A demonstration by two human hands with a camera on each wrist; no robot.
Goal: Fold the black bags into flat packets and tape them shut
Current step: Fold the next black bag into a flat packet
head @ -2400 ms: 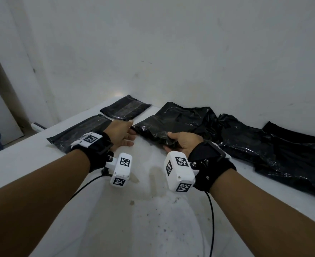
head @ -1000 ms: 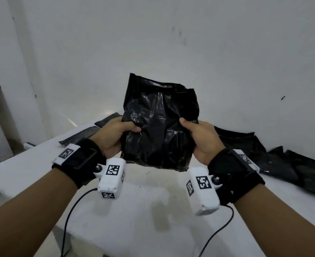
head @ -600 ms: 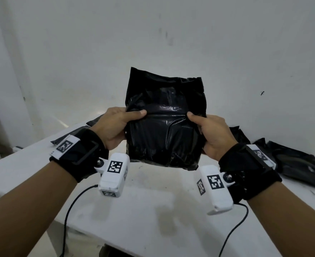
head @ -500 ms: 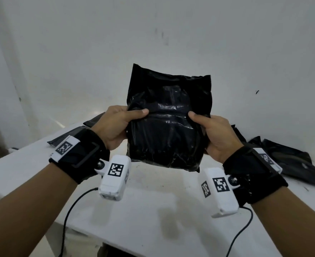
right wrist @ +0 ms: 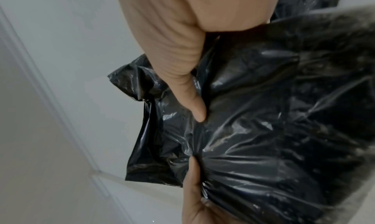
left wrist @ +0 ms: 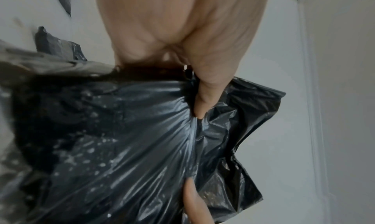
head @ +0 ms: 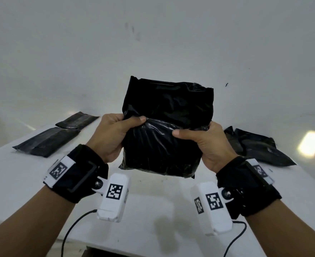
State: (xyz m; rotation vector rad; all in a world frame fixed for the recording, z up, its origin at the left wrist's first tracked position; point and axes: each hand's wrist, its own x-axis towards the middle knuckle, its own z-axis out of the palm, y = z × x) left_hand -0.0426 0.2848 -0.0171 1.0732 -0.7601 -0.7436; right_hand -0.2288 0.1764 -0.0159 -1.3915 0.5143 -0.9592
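Observation:
A black plastic bag [head: 164,138] hangs upright in the air above the white table [head: 153,210], held by both hands. My left hand [head: 114,134] grips its left edge, thumb across the front and fingers behind. My right hand [head: 203,143] grips the right edge the same way. The bag's top part stands loose above my thumbs. The left wrist view shows the thumb [left wrist: 205,99] pressed into the crinkled bag [left wrist: 121,147]. The right wrist view shows the thumb [right wrist: 190,99] on the bag [right wrist: 263,131].
Two flat folded black packets [head: 47,140] [head: 76,120] lie at the table's far left. A heap of loose black bags [head: 255,145] lies at the far right by the white wall. The table's front edge runs just below my wrists.
Both hands lifted the bag off the table and held it upright. Over the last second my thumbs have slid inward over its front and the plastic creases between them.

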